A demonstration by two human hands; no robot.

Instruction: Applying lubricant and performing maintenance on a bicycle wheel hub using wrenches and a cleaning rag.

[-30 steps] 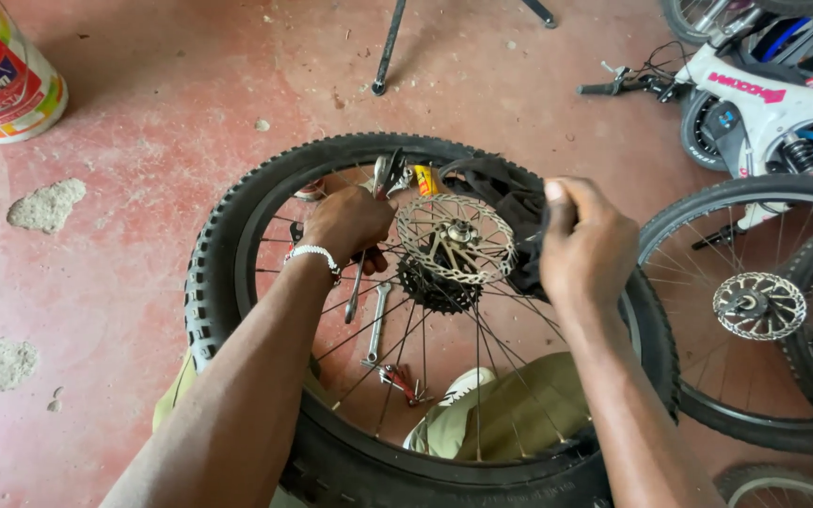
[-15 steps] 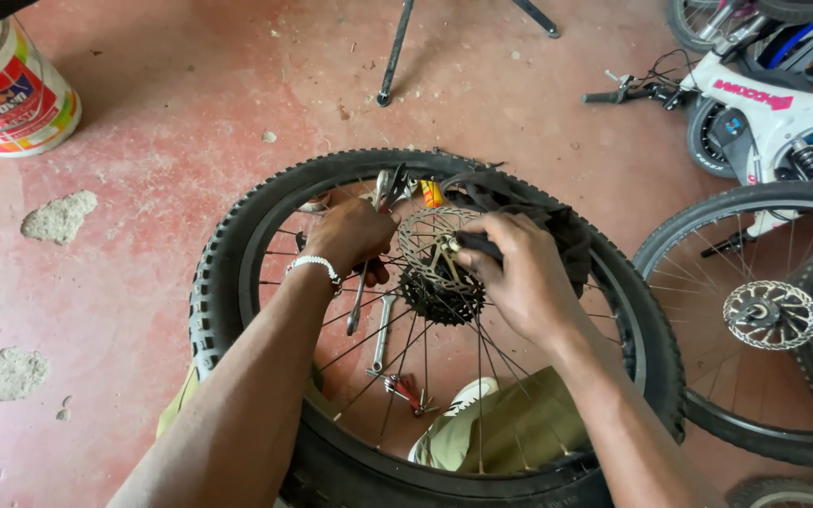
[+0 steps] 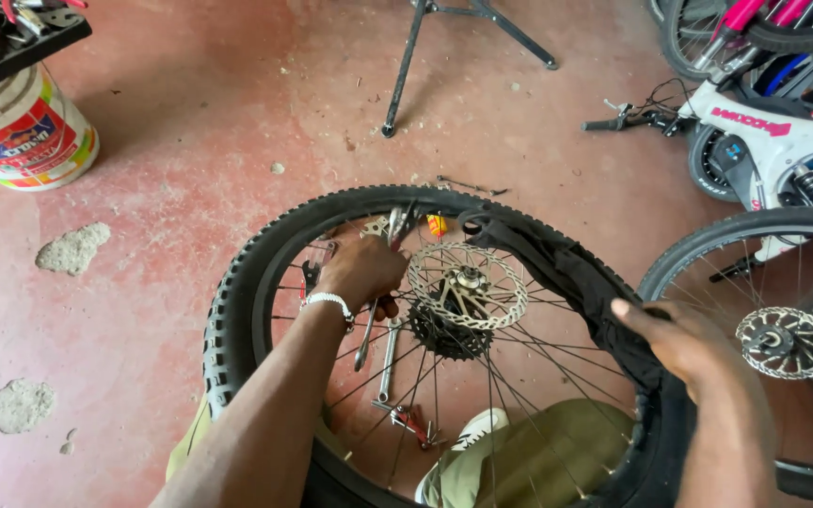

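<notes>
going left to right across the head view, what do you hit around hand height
Knobby tyre → left hand → brake disc → black inner tube → right hand → second wheel's disc

Bare forearms, beaded wristband, olive trousers

The left hand wears a white beaded band at the wrist; the right hand wears nothing. Below the left hand, olive trousers and what looks like a white shoe.
</notes>
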